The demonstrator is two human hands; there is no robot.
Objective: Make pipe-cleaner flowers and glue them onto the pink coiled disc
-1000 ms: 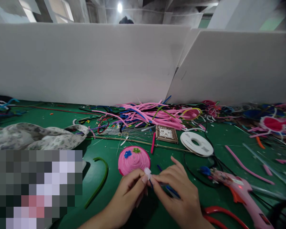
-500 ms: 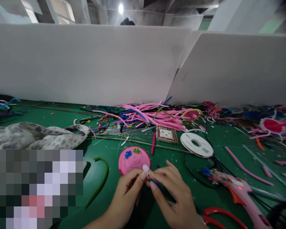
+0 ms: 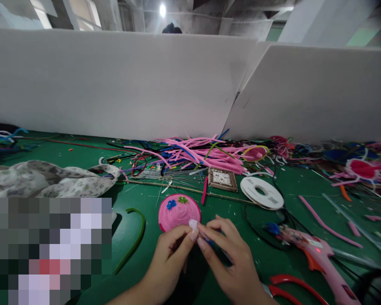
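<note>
My left hand (image 3: 174, 250) is closed, thumb and forefinger pinching a small white fuzzy piece (image 3: 193, 223), perhaps a bent bit of pipe cleaner. The fingertips of my right hand (image 3: 233, 256) meet it from the other side, pinched at its lower end. Something blue (image 3: 209, 242) shows partly behind the right fingers; its shape is hidden. Just beyond the hands lies a round pink disc of coiled pipe cleaner (image 3: 178, 214) with a darker pink rim. On it sit a blue flower (image 3: 171, 204) and a green flower (image 3: 182, 199).
To the right lie a pink glue gun (image 3: 320, 250), red-handled scissors or pliers (image 3: 285, 281) and a white spool (image 3: 262, 193). Behind are a bead-filled frame (image 3: 222, 179) and heaped pink pipe cleaners (image 3: 206, 154). A green stem (image 3: 139, 231) and patterned cloth (image 3: 51, 178) are left.
My right fingers have drawn closer to the white piece and closed up on it. Less of the blue thing shows. The disc and tools lie as before.
</note>
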